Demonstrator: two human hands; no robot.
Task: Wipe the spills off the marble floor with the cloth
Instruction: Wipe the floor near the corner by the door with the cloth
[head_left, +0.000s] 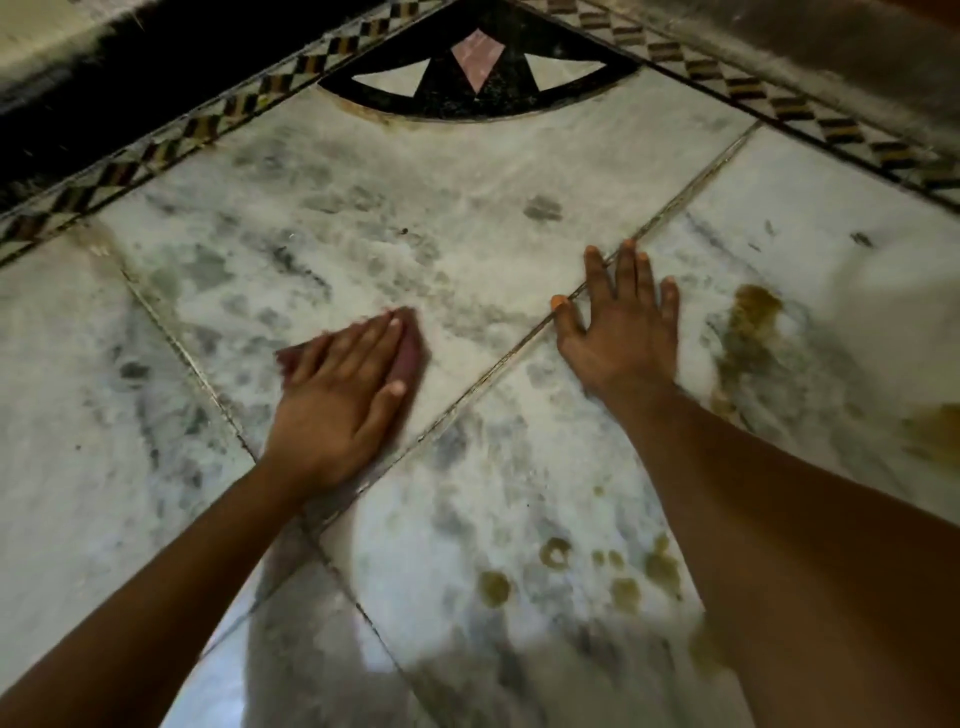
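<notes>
My left hand (340, 400) presses flat on a small reddish-brown cloth (410, 348) on the white, grey-veined marble floor (395, 249); the cloth shows past my fingertips and at the left of my fingers. My right hand (621, 332) rests flat on the floor with fingers spread, across a dark tile joint, holding nothing. A yellow-brown spill smear (748, 332) lies just right of my right hand. Several smaller yellow-brown drops and rings (556, 553) dot the tile between my forearms, nearer to me.
An inlaid corner motif in black, white and pink (478, 67) sits at the top middle. Checkered border strips (171, 150) run along both sides of it, with a dark band beyond. Another yellow-brown patch (935, 431) lies at the right edge.
</notes>
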